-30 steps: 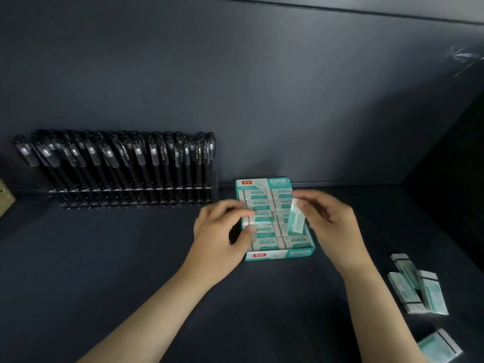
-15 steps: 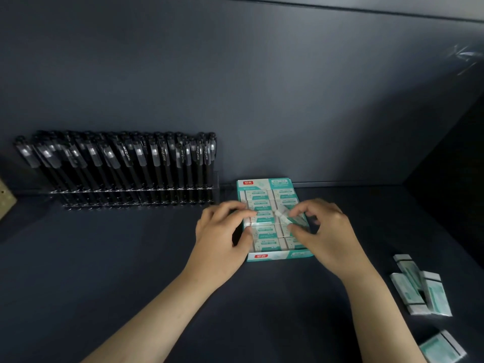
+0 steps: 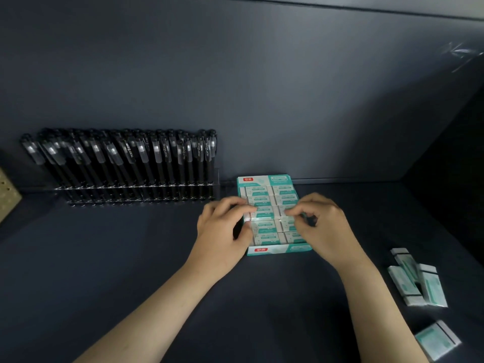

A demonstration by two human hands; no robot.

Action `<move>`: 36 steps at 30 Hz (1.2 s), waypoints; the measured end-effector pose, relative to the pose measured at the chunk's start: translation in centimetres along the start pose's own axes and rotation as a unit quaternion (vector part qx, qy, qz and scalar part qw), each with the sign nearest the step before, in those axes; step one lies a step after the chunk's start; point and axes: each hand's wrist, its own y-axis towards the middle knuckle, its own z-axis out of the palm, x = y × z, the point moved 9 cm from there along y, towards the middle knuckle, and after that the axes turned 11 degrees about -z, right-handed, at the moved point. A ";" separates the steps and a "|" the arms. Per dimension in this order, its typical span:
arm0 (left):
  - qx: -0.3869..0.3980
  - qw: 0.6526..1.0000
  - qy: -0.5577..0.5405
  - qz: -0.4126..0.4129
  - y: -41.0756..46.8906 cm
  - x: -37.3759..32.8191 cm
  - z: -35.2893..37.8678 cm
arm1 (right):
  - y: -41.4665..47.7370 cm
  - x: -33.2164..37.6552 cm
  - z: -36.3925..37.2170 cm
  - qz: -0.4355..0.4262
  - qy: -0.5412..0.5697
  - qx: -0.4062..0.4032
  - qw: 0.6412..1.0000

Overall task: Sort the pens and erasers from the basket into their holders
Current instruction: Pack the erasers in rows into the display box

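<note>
One dark matte desk (image 3: pixel 117 271) is shared: black capped pens (image 3: pixel 136 163) are racked left of the teal-and-white cardboard eraser box (image 3: pixel 277 250). Its left wall is gripped by the left hand (image 3: pixel 222 231), its right column reached by the right hand (image 3: pixel 324 229). Four loose erasers (image 3: pixel 429 286) are scattered to its right. One white eraser (image 3: pixel 286 221), pinched in the right hand, should be pressed flat, level with neighbours.

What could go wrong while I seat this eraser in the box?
The eraser pinched by the right hand may sit crooked in the packed right column and lift its neighbours. The eraser box could slide if the left hand loosens. The loose erasers lie near the right forearm, easily swept.
</note>
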 end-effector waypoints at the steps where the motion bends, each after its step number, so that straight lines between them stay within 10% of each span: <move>1: -0.002 1.000 0.002 0.002 0.0 0.0 0.0 | -0.1 0.0 -0.1 0.002 0.010 0.007 1.000; 10: -0.040 0.992 0.029 0.112 -3.6 -5.7 1.0 | -6.1 -3.1 -9.5 0.075 0.036 0.002 0.997; 17: 0.093 0.971 0.043 0.217 -8.2 -13.7 9.9 | -14.0 -10.8 -15.9 0.231 0.005 0.020 0.973; 25: 0.167 0.965 0.167 0.113 -7.6 -17.2 16.6 | -15.7 -11.7 -14.9 0.218 0.076 0.053 0.972; 36: 0.134 0.980 -0.130 -0.075 -7.2 -14.2 12.5 | -14.3 -9.5 -15.3 0.147 0.192 -0.053 0.969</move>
